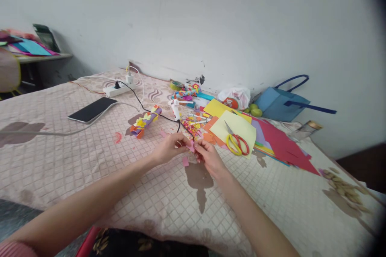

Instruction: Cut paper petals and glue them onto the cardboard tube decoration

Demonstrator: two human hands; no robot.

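Between the fingertips of my left hand (171,147) and my right hand (208,156) is a small pink paper piece (191,146). Both hands are closed in a pinch on it, just above the table. Another pink paper scrap (185,161) lies on the cloth below them. Behind the hands stands a white hot glue gun (175,110) with a black cord. To its left lies a purple paper roll (147,121) decorated with yellow and orange paper flowers. Scissors (237,140) with yellow and red handles rest on pale yellow paper (218,126) to the right.
A phone (93,109) and a power strip (119,88) with cables are at the left. Colored paper sheets (280,140), a blue bag (276,104), a glass jar (307,129) and a white plastic bag (235,97) fill the right. Paper scraps (194,128) lie beside the glue gun.
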